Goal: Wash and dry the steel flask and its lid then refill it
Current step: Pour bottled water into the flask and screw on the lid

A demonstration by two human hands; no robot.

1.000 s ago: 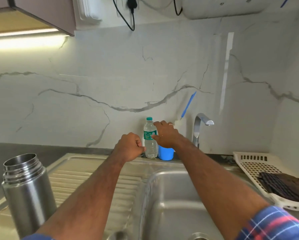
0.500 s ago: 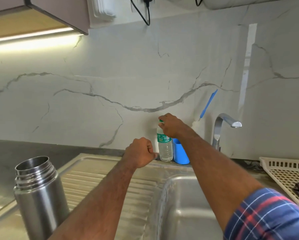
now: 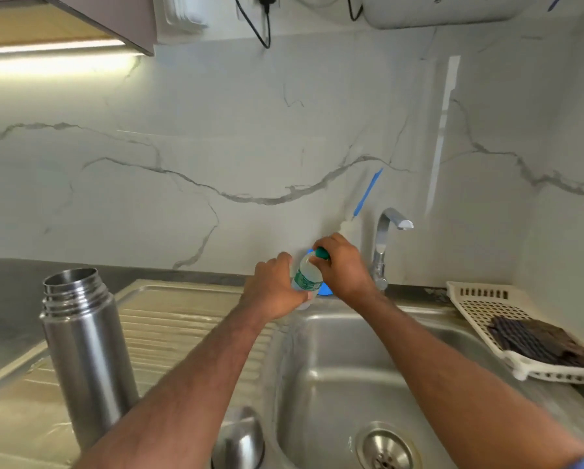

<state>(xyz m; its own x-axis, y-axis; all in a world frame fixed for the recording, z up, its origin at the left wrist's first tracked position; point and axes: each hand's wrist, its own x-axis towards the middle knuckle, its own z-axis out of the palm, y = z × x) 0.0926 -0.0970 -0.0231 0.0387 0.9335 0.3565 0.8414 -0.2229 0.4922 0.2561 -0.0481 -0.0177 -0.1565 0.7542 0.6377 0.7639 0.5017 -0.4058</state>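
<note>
Left hand [image 3: 277,292] grips the tilted water bottle [image 3: 305,275], clear water inside, while right hand [image 3: 343,269] pinches its green cap [image 3: 322,253]. Steel flask [image 3: 84,353] stands uncapped at eight o'clock, contents hidden; lid [image 3: 239,438] half-covered by the forearm.

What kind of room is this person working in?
Most likely a home kitchen: a stainless steel sink with a ribbed draining board, a chrome tap against a marble-look wall, and a white plastic dish rack beside the basin.
</note>
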